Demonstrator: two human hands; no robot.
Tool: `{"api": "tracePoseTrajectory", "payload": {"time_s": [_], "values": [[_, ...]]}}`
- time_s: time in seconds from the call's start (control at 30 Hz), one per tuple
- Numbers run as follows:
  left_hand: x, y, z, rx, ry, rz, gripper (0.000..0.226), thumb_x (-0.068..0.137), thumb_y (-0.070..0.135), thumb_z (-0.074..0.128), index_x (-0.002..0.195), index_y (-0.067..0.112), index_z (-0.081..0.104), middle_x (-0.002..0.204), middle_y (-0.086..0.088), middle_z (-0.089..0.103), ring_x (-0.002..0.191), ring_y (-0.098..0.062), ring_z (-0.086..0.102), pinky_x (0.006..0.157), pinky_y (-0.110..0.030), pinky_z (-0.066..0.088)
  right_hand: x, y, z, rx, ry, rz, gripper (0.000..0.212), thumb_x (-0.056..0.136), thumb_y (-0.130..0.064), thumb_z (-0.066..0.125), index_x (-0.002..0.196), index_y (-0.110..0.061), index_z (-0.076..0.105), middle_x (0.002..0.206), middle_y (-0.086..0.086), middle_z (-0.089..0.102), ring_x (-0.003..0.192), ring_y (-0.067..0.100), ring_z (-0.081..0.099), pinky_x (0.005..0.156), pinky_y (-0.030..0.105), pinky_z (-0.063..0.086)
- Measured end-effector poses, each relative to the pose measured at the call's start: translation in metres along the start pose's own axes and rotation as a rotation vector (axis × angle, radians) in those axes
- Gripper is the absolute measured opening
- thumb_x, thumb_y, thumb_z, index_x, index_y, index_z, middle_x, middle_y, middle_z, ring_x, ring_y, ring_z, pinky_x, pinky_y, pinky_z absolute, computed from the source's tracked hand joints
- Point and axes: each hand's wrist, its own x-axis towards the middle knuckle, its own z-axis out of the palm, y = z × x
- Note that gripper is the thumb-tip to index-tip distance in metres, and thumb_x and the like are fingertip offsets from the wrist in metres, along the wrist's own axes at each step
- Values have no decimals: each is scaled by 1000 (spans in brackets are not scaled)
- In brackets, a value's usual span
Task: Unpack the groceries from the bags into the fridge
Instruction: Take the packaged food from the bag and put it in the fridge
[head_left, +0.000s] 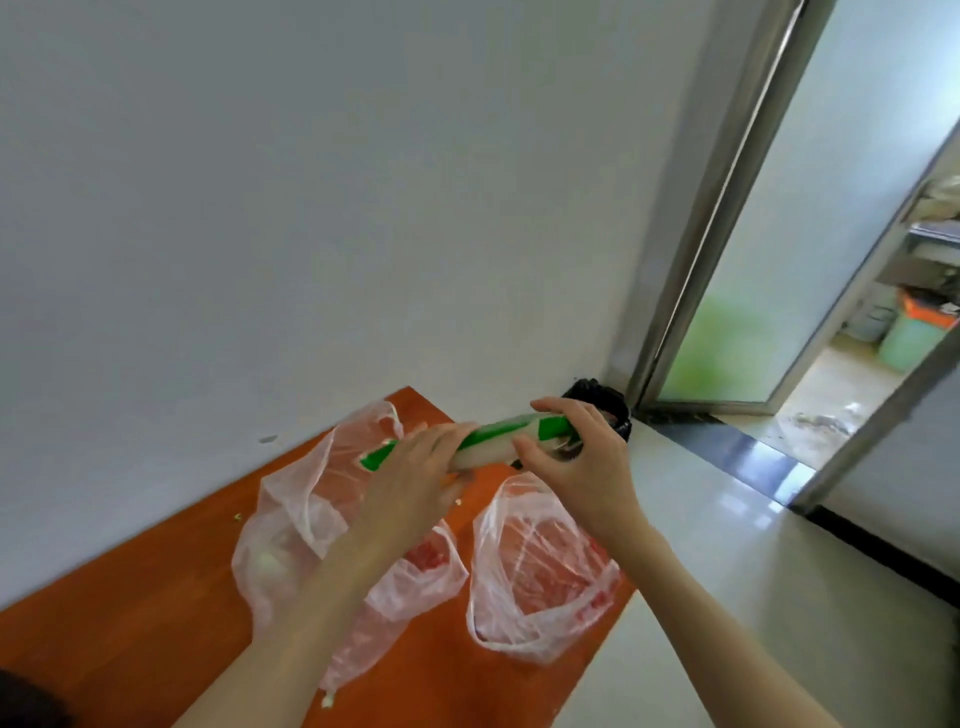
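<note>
Both hands hold a green-and-white packet (483, 439) level above the orange table (130, 613): the left hand (415, 478) wraps its near end, and the right hand (576, 457) curls its fingers round the far end. Below lie two thin plastic bags, the left bag (291, 519) and the right bag (540, 566), both open, with what may be red produce inside.

At frame centre, a long packet (493, 439) lies crosswise above the table (156, 597), the left hand (410, 483) at its left part, the right hand (582, 457) at its right end. Below them two bags (311, 519) (540, 571) sit side by side on the table. A bin (597, 397) stands behind, a doorway (810, 260) at upper right.
</note>
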Motion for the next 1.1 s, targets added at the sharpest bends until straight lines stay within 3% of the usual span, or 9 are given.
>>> {"api": "tracePoseTrajectory", "payload": {"time_s": [0.13, 0.2, 0.33, 0.43, 0.53, 0.67, 0.9, 1.0, 1.1], "values": [[25, 75, 9, -380, -76, -95, 39, 83, 24, 67, 120, 16, 54, 105, 4, 63, 85, -10, 60, 69, -11, 46, -4, 7, -72, 176, 117, 162, 63, 75, -38, 70, 131, -23, 45, 101, -11, 57, 88, 1, 59, 79, 13, 49], [35, 120, 23, -598, -172, -140, 32, 84, 22, 65, 114, 18, 54, 104, 7, 61, 83, 1, 58, 64, -7, 48, -14, 25, -113, 259, 190, 282, 55, 84, -35, 62, 134, -22, 43, 113, -4, 58, 91, 5, 59, 80, 22, 52], [51, 224, 56, -966, -364, -264, 22, 84, 21, 63, 105, 22, 56, 100, 8, 65, 84, -1, 62, 58, -13, 52, -77, 68, -197, 202, 62, 488, 30, 92, -32, 54, 119, -20, 55, 118, -3, 61, 97, 3, 59, 82, 21, 50], [54, 311, 86, -1155, -474, -275, 26, 82, 23, 65, 107, 18, 61, 101, 1, 71, 91, -14, 67, 75, -27, 55, -134, 95, -262, 320, 23, 575, 21, 90, -25, 58, 108, -15, 63, 103, -2, 69, 88, 2, 65, 72, 14, 50], [48, 402, 118, -1306, -595, -260, 32, 80, 26, 64, 109, 14, 62, 103, -3, 72, 100, -21, 66, 87, -37, 52, -180, 119, -333, 373, 114, 626, 31, 86, -25, 63, 113, -9, 61, 104, 5, 70, 93, 15, 68, 80, 24, 54], [36, 517, 154, -1324, -744, -153, 24, 88, 23, 57, 109, 13, 62, 102, -4, 72, 94, -17, 68, 75, -25, 55, -243, 141, -420, 475, 311, 687, 33, 81, -24, 66, 111, -11, 61, 105, 8, 70, 97, 23, 67, 88, 37, 54], [31, 682, 195, -1110, -902, 245, 21, 92, 34, 51, 109, 26, 59, 106, 11, 66, 94, -1, 61, 68, -10, 48, -335, 157, -555, 567, 794, 705, 36, 79, -22, 64, 110, -5, 64, 102, 16, 71, 89, 27, 68, 76, 40, 56], [37, 734, 212, -901, -766, 470, 44, 93, 38, 48, 134, 23, 42, 129, 5, 52, 111, -4, 52, 90, -20, 45, -362, 169, -607, 564, 981, 705, 33, 83, -20, 61, 110, -2, 64, 102, 19, 70, 92, 33, 67, 85, 48, 53], [47, 779, 230, -754, -618, 707, 54, 94, 37, 45, 143, 22, 29, 146, 2, 36, 132, -12, 35, 108, -24, 25, -380, 187, -658, 521, 1149, 690, 24, 86, -17, 60, 105, -2, 64, 95, 15, 72, 84, 28, 69, 79, 42, 56]]}}
